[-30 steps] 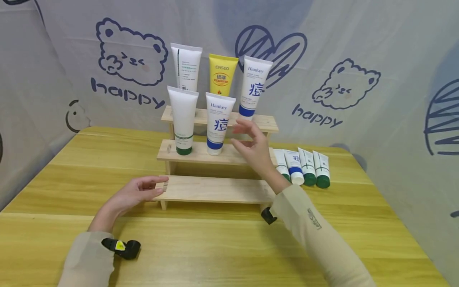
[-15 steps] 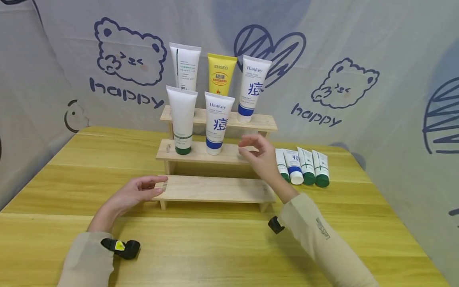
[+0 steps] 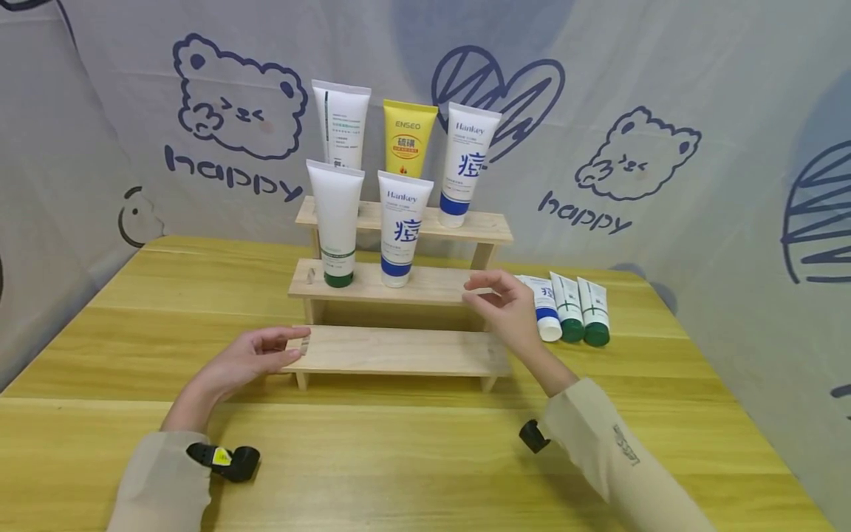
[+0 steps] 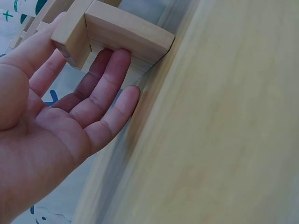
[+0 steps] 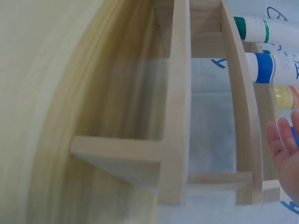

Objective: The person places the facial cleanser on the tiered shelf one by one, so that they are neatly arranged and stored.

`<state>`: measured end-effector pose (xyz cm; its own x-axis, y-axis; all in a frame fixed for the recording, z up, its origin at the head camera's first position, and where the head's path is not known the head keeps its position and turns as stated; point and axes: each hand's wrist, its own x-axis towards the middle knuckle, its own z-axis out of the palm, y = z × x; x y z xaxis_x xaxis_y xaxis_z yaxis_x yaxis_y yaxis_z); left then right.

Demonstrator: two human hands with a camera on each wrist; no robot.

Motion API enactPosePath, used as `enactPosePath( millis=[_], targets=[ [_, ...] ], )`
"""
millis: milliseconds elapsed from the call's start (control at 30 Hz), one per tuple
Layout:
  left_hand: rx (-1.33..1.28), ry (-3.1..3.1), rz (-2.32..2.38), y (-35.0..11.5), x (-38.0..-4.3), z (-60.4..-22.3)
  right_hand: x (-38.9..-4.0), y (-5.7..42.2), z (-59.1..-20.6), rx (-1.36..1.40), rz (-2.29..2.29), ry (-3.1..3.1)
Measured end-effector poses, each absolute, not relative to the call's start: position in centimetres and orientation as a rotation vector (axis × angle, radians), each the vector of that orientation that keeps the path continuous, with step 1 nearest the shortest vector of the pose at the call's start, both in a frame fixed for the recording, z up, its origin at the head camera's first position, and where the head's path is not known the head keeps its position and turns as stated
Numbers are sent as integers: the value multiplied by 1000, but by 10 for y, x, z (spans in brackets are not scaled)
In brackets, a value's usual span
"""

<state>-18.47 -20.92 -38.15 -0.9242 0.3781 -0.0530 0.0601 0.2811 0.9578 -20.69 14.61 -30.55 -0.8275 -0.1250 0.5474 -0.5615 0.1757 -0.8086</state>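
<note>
A three-step wooden display stand stands on the table. At its bottom step's left end, my left hand holds the board's end between thumb and fingers; in the left wrist view some fingers reach beside the leg. My right hand, fingers bent with nothing between them, hovers by the middle step's right end. That step bears an upright white tube with a green cap and a Hankey tube with a blue band. Behind are a white tube, a yellow ENSEO tube and another Hankey tube.
To the stand's right, several squeeze tubes lie in a row, including a blue-banded one and a green-capped one; my right hand partly covers the row. A printed cloth hangs behind the wood-grain table.
My right hand has moved right and down, away from the Hankey tube on the middle step, and now hides part of the lying row. The left hand stays in place.
</note>
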Motion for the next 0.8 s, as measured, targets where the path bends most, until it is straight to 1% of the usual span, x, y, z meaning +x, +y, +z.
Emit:
enactPosePath(
  millis=[267,467,800],
  targets=[
    [404,2280,1690,-209,-185,-380,-215,170,-328,693,1745,-2012],
    [406,2286,1683,-208,-184,-381,-209,183,-334,731,1762,-1973],
    [393,2290,1683,-208,-185,-381,-197,209,-346,693,1812,-1972]
  ],
)
